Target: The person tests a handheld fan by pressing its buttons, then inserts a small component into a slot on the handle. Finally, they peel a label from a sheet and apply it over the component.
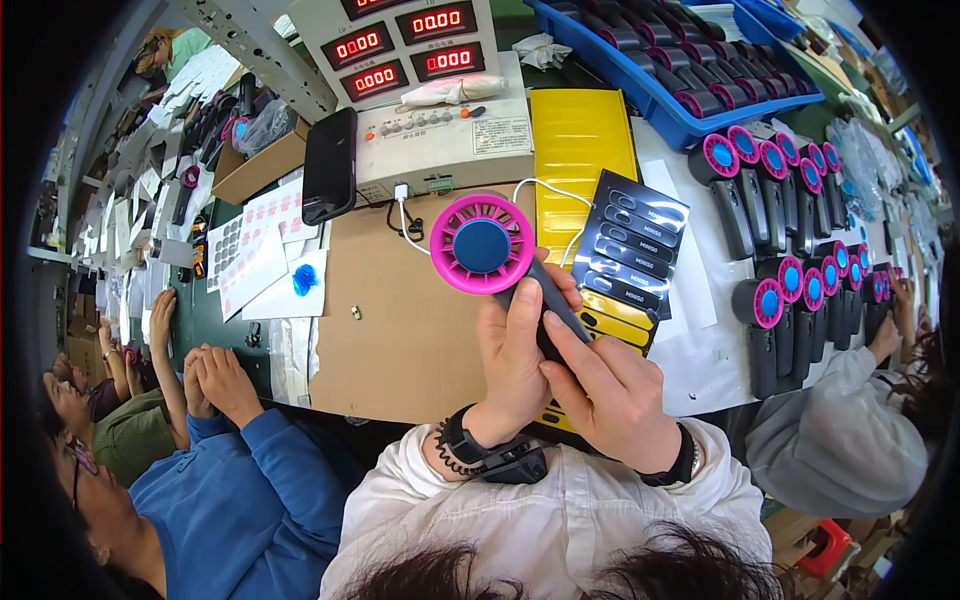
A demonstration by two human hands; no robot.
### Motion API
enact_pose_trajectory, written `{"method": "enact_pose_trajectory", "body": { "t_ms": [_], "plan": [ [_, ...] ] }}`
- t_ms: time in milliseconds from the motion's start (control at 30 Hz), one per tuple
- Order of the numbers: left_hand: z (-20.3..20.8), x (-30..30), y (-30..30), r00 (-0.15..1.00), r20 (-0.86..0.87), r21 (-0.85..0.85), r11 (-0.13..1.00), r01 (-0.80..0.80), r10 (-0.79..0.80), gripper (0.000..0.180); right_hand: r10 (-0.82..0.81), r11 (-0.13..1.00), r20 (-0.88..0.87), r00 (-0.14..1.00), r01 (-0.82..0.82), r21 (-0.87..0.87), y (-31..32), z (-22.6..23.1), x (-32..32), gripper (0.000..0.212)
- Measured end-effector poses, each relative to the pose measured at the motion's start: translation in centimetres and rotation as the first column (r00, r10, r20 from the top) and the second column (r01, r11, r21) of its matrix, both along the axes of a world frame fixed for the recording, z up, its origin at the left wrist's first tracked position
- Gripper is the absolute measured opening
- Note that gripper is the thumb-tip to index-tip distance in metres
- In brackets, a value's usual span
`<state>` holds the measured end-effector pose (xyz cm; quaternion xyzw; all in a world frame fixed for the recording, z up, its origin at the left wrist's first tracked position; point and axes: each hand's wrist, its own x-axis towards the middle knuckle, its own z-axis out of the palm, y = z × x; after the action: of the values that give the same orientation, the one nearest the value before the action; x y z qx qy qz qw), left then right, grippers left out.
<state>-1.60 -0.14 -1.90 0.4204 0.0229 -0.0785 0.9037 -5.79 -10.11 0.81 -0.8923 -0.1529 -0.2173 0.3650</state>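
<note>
I hold a small handheld fan (483,245) with a pink round head, a blue centre disc and a dark grey handle, over a brown cardboard sheet (400,320). My left hand (512,355) wraps the handle from the left, thumb up against it. My right hand (610,385) grips the lower handle from the right, fingers pressed on its face. A black sheet of label stickers (628,245) lies just right of the fan, with a yellow sheet (580,140) behind it.
A grey test box with red digit displays (425,90) and a black phone (330,165) stand at the back. Rows of finished fans (790,230) lie at right, more in a blue tray (690,80). Other people sit at my left (225,385) and right (850,420).
</note>
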Motion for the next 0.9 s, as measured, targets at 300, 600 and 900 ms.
{"method": "enact_pose_trajectory", "body": {
  "t_ms": [300, 600, 900],
  "plan": [
    [-0.01, 0.31, -0.32, 0.999, -0.013, 0.013, 0.999, -0.038, 0.038, 0.033, -0.041, 0.999, -0.068, 0.997, 0.041, -0.002, -0.17, 0.66, -0.16, 0.038],
    [0.14, 0.42, -0.39, 0.992, -0.091, -0.032, 0.995, -0.096, 0.093, 0.033, -0.064, 0.994, -0.039, 0.997, 0.067, 0.086, -0.22, 0.59, -0.03, 0.032],
    [-0.52, 0.49, -0.18, 0.997, -0.064, -0.078, 0.995, -0.056, 0.051, 0.038, -0.07, 0.995, 0.069, 0.995, 0.066, 0.068, -0.19, 0.1, 0.37, 0.03]
  ]
}}
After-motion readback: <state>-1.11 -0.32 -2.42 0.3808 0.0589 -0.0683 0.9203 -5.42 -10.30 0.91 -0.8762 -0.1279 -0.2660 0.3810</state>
